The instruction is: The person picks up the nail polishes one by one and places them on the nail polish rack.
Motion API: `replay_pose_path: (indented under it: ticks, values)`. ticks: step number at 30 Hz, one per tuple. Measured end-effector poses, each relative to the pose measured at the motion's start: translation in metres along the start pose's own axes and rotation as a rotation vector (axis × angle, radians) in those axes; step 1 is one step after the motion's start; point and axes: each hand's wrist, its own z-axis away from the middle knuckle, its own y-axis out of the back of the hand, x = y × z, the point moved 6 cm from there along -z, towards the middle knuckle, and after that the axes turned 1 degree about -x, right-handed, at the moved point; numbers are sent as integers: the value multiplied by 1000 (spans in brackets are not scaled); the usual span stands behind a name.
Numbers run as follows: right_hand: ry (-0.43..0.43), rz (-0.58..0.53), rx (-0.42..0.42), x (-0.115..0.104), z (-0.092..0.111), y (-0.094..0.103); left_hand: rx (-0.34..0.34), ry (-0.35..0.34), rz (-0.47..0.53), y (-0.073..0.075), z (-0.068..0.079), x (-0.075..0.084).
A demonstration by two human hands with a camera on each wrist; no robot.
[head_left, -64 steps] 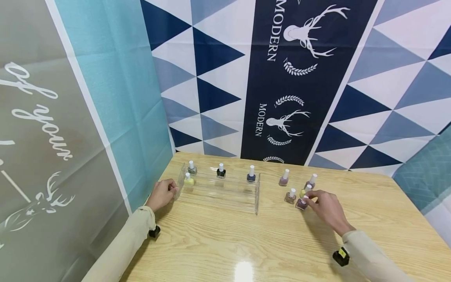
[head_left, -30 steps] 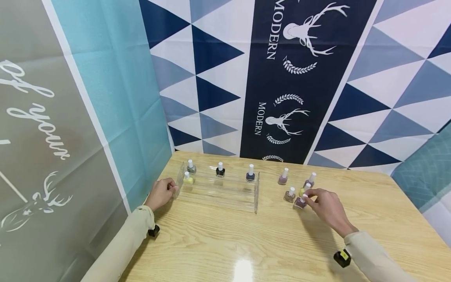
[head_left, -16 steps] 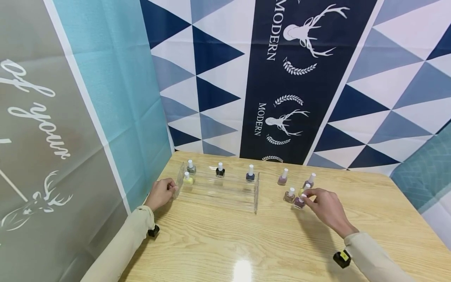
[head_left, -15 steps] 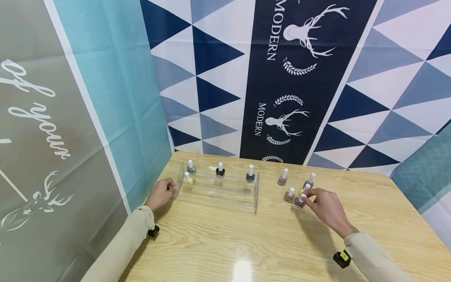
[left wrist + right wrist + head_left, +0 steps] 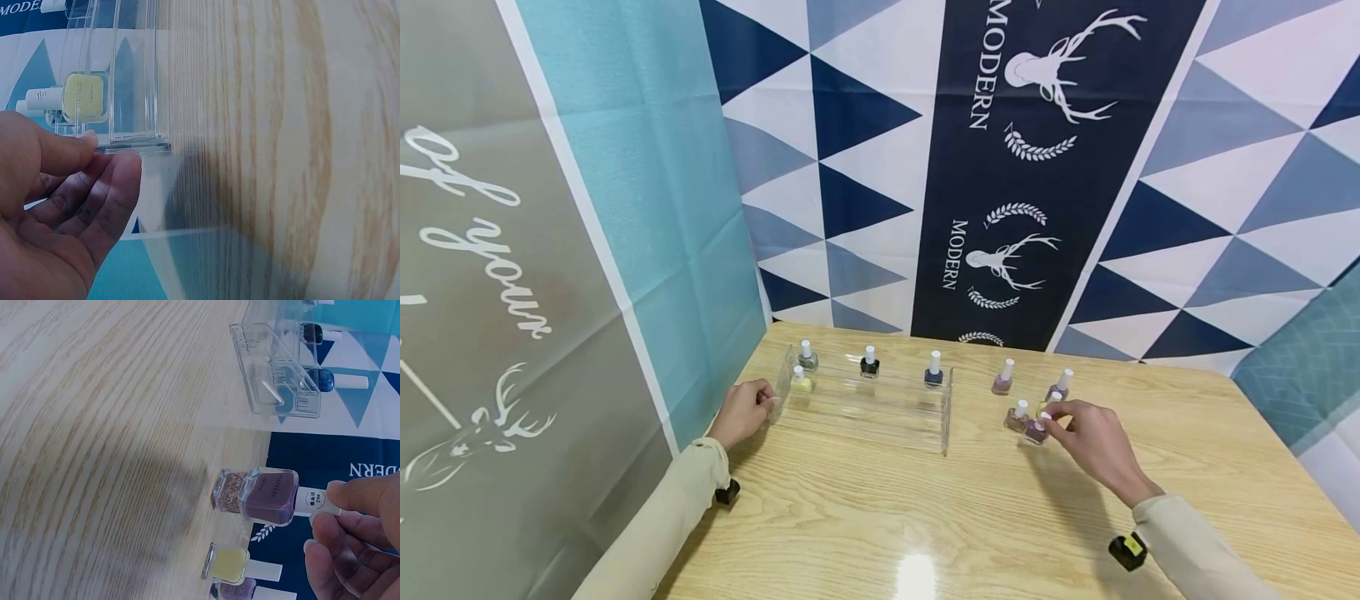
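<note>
purple nail polish bottle [image 5: 270, 497]: our right hand [image 5: 1097, 444] pinches its cap [image 5: 316, 500], left hand [image 5: 745, 413] the clear rack [image 5: 868, 406]; keep bottle upright.

Lots of room is left along the front of the desk [image 5: 865, 517]. A gap is left between the clear rack [image 5: 947, 421] and the brown bottle [image 5: 1016, 419]. Left of the purple bottle [image 5: 272, 495] held by the right fingers [image 5: 362, 495], the way is blocked by that brown bottle; behind, by a yellow bottle [image 5: 228, 564]. On the rack, room is left between the black bottle [image 5: 869, 367] and the blue bottle [image 5: 934, 378]. The rack's left end is blocked by the left fingers [image 5: 128, 181]. The far side is closed off by the patterned cloth [image 5: 865, 208].
</note>
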Motion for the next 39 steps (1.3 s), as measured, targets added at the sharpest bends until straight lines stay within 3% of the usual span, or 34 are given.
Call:
replay_pose_path:
  ticks: [14, 39]
  values:
    - [7, 4, -2, -5, 0, -2, -9, 25, 0, -3, 2, -2]
    - [53, 19, 22, -19, -7, 5, -10, 6, 4, 0, -2, -2]
